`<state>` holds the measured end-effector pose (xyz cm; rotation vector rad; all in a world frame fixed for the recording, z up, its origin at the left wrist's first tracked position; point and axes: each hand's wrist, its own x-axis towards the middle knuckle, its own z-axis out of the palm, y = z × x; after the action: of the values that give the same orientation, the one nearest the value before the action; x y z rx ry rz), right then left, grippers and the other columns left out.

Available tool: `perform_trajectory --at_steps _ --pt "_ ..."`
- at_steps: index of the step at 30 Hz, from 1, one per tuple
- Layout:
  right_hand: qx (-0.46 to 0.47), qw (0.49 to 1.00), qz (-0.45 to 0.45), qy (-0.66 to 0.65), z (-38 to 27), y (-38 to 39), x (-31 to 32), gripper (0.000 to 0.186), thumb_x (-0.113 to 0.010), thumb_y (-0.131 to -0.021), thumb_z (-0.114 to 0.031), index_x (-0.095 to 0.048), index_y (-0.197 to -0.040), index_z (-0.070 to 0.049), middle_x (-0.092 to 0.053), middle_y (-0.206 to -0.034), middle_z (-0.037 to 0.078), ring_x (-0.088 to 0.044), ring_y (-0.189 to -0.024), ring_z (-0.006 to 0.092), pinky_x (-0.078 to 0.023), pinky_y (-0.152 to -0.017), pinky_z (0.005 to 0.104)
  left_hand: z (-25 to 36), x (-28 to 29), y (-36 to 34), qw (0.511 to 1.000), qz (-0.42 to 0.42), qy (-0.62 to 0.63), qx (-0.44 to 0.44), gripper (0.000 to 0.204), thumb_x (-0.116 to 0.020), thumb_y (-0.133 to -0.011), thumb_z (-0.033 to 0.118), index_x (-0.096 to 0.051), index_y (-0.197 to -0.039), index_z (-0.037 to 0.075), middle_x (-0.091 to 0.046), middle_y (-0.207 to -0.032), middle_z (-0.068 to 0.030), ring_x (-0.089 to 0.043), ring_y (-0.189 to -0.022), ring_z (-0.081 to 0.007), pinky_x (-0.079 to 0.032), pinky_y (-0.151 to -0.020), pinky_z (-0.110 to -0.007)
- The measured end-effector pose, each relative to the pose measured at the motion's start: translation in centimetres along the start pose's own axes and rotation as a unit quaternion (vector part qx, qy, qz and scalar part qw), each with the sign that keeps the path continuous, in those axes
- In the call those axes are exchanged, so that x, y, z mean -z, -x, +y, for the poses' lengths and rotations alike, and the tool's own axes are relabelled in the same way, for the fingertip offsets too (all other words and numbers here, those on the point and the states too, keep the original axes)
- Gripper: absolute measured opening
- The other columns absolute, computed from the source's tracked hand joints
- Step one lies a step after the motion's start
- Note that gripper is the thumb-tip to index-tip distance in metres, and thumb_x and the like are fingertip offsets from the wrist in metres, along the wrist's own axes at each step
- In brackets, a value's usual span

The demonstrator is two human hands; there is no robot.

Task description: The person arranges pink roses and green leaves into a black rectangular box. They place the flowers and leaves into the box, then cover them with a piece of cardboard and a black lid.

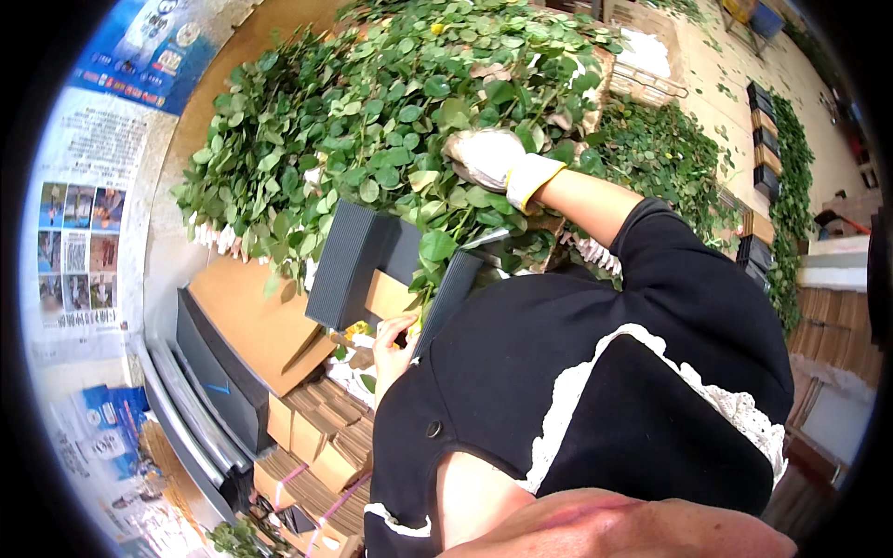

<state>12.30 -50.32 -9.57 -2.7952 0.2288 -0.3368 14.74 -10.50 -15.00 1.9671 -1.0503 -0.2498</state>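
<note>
My right hand point(488, 160), in a white work glove with a yellow-edged cuff, is closed over leafy rose stems point(460, 219) in the big green heap; its fingertips are partly hidden among leaves. Lower down, my bare left hand point(393, 346) has its fingers bent together at a small yellow flower point(414, 335), mostly covered by the fingers. Both hands are by a dark grey corrugated cardboard wrap point(342, 265), whose raised sides stand around a tan inner strip point(389, 296). More yellow petals point(358, 329) show beside the wrap.
A deep pile of leafy stems point(372, 121) covers the table ahead. Brown cardboard sheets point(256, 312) and bundled card stacks point(321, 428) lie at left, near dark panels point(219, 372) and a poster-covered wall point(84, 195). A crate point(646, 84) stands far right, with wrapped bundles point(765, 139) along the floor.
</note>
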Motion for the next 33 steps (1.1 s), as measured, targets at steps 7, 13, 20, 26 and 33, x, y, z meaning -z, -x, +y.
perform_trajectory --at_steps 7,13,20,26,33 --pt "-0.002 0.995 -0.082 0.056 0.3 -1.4 -1.8 0.021 -0.053 -0.088 -0.024 -0.064 -0.096 -0.008 -0.067 -0.098 0.016 -0.066 -0.091 0.036 -0.052 -0.08 0.0459 1.5 0.3 -0.1 0.998 0.002 -0.02 0.056 0.031 -0.078 -0.069 0.003 -0.072 -0.099 0.005 -0.07 -0.097 -0.007 -0.061 -0.094 -0.0239 -0.048 -0.086 -0.035" --pt "0.036 0.991 -0.107 0.069 0.8 -1.5 -3.4 0.021 -0.054 -0.087 -0.024 -0.064 -0.095 -0.007 -0.067 -0.097 0.019 -0.065 -0.092 0.0374 -0.052 -0.082 0.0469 0.8 0.5 -0.1 0.998 -0.03 -0.004 0.061 0.033 -0.078 -0.072 0.011 -0.072 -0.104 0.01 -0.071 -0.102 -0.0054 -0.06 -0.099 -0.0241 -0.046 -0.089 -0.036" --pt "0.169 0.984 -0.014 0.062 -8.2 -10.7 3.8 0.021 -0.06 -0.088 -0.026 -0.065 -0.085 -0.006 -0.064 -0.075 0.022 -0.064 -0.074 0.0401 -0.051 -0.067 0.047 1.2 0.7 1.1 0.996 -0.022 0.046 0.078 0.028 -0.076 -0.078 0.019 -0.073 -0.105 0.013 -0.071 -0.103 0.0007 -0.058 -0.1 -0.02 -0.042 -0.094 -0.035" --pt "0.144 0.932 -0.271 0.195 -6.8 -16.4 -8.2 0.027 -0.045 -0.09 -0.018 -0.066 -0.101 -0.006 -0.067 -0.106 0.022 -0.067 -0.095 0.0375 -0.052 -0.085 0.0439 -0.4 -0.4 0.7 0.995 -0.036 0.067 0.064 0.028 -0.076 -0.077 0.023 -0.073 -0.105 0.017 -0.07 -0.101 0.0037 -0.058 -0.098 -0.0183 -0.041 -0.092 -0.034" --pt "0.135 0.925 0.159 0.318 -5.4 -19.1 1.5 0.029 -0.054 -0.086 -0.016 -0.063 -0.114 -0.016 -0.068 -0.103 0.013 -0.067 -0.081 0.03 -0.055 -0.069 0.0422 0.4 0.0 1.0 0.995 -0.023 0.038 0.087 0.027 -0.075 -0.078 0.025 -0.073 -0.104 0.019 -0.07 -0.101 0.0069 -0.056 -0.1 -0.0175 -0.039 -0.093 -0.035"
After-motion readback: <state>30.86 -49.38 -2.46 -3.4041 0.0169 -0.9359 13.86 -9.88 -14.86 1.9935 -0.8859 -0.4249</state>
